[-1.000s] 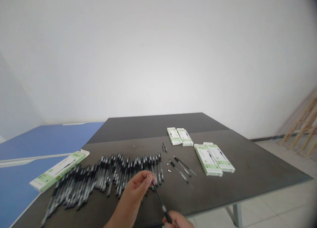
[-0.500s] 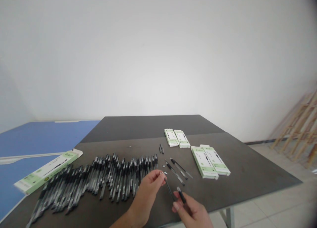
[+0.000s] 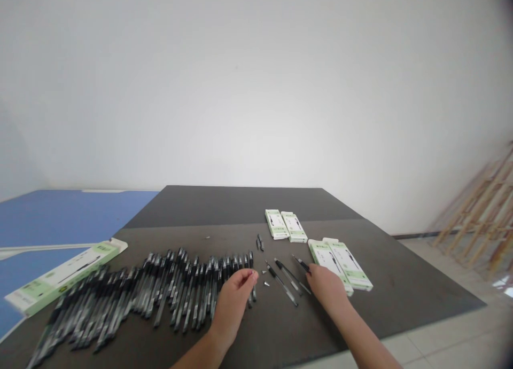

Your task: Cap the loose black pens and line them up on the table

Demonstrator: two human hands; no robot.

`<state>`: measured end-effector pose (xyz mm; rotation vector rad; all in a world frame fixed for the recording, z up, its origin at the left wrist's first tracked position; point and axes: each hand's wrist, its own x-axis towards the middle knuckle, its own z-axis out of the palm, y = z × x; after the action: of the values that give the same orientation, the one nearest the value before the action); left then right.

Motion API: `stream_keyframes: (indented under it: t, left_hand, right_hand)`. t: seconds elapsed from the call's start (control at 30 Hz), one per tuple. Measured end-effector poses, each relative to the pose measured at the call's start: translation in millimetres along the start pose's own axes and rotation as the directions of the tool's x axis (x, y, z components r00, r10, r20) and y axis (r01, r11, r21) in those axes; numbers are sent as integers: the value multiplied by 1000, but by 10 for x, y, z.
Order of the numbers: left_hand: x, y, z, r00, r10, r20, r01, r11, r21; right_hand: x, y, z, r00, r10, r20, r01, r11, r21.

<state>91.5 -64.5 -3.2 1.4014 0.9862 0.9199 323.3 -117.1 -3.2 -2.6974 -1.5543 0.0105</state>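
Note:
My left hand [image 3: 233, 296] is closed in a pinch at the right end of the pen row; whatever lies between its fingertips is too small to make out. My right hand [image 3: 326, 284] grips a black pen part [image 3: 301, 262] beside the green-and-white boxes, its tip pointing up and left. Just left of it lie loose pen parts: a clear barrel with black grip [image 3: 282, 284] and a dark barrel with a thin refill [image 3: 289, 274]. Small silver pen tips [image 3: 266, 284] rest between my hands. Black caps [image 3: 260, 243] lie farther back.
Many black gel pens [image 3: 160, 289] spread in a row across the left of the dark table [image 3: 224, 203]. A long pen box [image 3: 64, 275] lies at far left. Two pairs of pen boxes [image 3: 351, 265] lie on the right. A blue surface [image 3: 100, 211] adjoins the left side.
My right hand has moved up and right, away from my left hand, carrying a black pen part to the loose parts. The thin refill no longer spans my hands. My left hand shifted slightly left.

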Motion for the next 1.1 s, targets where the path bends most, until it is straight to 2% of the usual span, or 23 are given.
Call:
stream_keyframes:
  t: [0.13, 0.4, 0.57, 0.77, 0.83, 0.87, 0.93, 1.0, 1.1]
  left_hand:
    - [-30, 55, 4, 1000, -27, 12, 27, 1000, 6]
    - [-52, 97, -1, 999, -52, 7, 52, 998, -42]
    - [-59, 88, -5, 999, -37, 20, 38, 999, -30]
    - [-60, 79, 11, 998, -33, 52, 34, 999, -29]
    - [-63, 86, 19, 995, -39, 94, 47, 995, -85]
    - [-67, 92, 23, 992, -34, 125, 50, 991, -127]
    - [-84, 107, 32, 981, -7, 192, 50, 974, -223]
    - [-105, 118, 38, 967, 29, 255, 48, 955, -292]
    - [-122, 109, 32, 949, 46, 311, 51, 954, -296]
  right_hand:
    - [64, -66, 56, 1000, -16, -3, 16, 999, -50]
    - [-68, -120, 79, 993, -106, 41, 108, 993, -52]
    - [-75, -158, 127, 991, -119, 53, 121, 992, -39]
    - [-101, -159, -26, 992, -119, 35, 118, 993, 29]
    - [-208, -189, -97, 986, -162, 32, 156, 978, 137]
    - [-280, -215, -124, 979, -201, 37, 185, 949, 254]
    - [-442, -282, -148, 958, -281, 59, 214, 837, 503]
    - [-592, -354, -136, 944, -308, 119, 160, 742, 651]
    - [-744, -427, -84, 931, -319, 176, 84, 657, 749]
